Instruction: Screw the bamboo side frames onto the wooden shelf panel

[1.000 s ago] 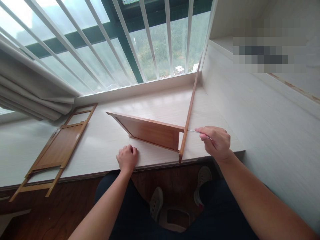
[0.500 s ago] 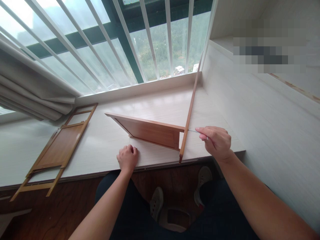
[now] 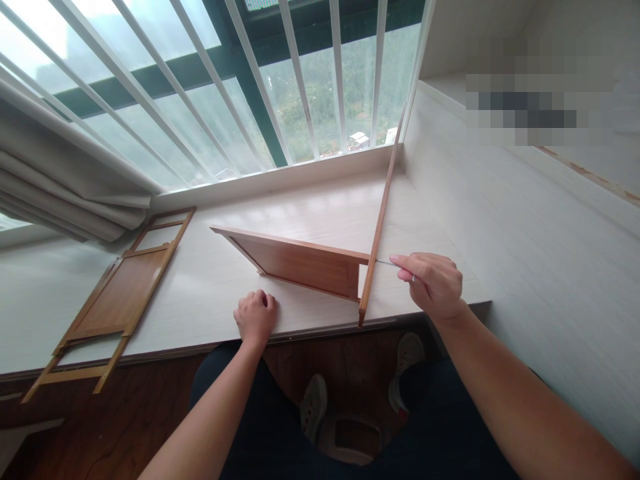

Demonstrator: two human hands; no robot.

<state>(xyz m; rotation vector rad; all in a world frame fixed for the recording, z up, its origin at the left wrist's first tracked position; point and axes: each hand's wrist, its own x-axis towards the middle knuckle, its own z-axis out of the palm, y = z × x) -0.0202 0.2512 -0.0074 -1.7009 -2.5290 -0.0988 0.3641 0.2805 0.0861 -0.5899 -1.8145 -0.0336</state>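
Nearest, two shoes (image 3: 313,407) rest on the dark wooden floor (image 3: 167,390), below the front edge of the pale window ledge (image 3: 320,200).

At that edge the left hand (image 3: 255,317) rests on the ledge, its fingers curled into a loose fist just beside the wooden panel; no object shows in it, though the palm is hidden. The right hand (image 3: 435,283) has thumb and forefinger pinched together on a thin metal tool (image 3: 387,263), whose tip meets the outer face of a long wooden rail (image 3: 369,283). Whether the tip sits in a hole is too small to tell.

The rail's near end pokes just past the ledge's edge; its far end reaches the window corner. From its other side runs the panel (image 3: 300,260), standing on its long edge, its top meeting the rail opposite the tool.

The step in hand looks like working a fastener at this joint. The next move likely calls for the tool to stay in line with it and the panel square, since the left hand gives no support.

Well apart to the left lies a second frame (image 3: 120,287), flat and overhanging the edge. Beyond are a grey curtain (image 3: 65,173) and white window bars (image 3: 300,87).
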